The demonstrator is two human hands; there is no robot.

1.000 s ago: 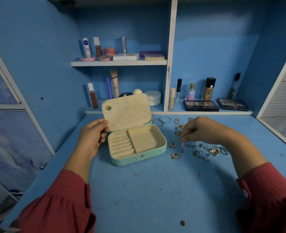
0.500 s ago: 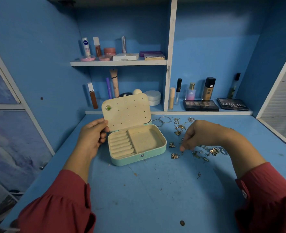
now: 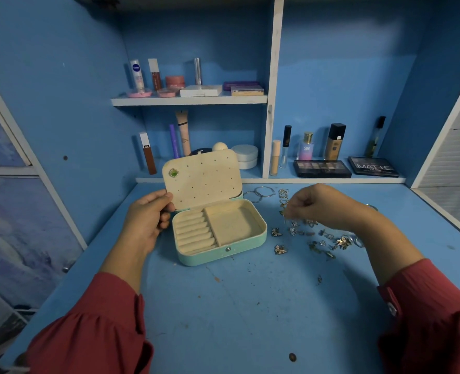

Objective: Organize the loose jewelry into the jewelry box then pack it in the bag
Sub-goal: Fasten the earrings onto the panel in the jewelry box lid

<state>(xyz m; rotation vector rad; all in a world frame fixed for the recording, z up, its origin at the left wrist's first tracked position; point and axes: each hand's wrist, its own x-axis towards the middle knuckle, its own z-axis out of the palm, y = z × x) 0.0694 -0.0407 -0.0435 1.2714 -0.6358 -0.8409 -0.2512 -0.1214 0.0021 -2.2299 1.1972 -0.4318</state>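
Mint jewelry box (image 3: pixel 219 234), lid raised, is set on the blue table (image 3: pixel 250 319); the lid's left edge is gripped by the left hand (image 3: pixel 145 222). Loose jewelry (image 3: pixel 315 238) is scattered just right of the box. A small silver earring (image 3: pixel 293 224) is pinched by the right hand (image 3: pixel 320 206), fingertips narrowed, just above the pile.

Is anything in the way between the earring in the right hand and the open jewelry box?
Nothing visible. The right hand pinches a dangling earring just right of the jewelry box; only bare table lies between. The left hand holds the lid upright, so both compartments lie open.
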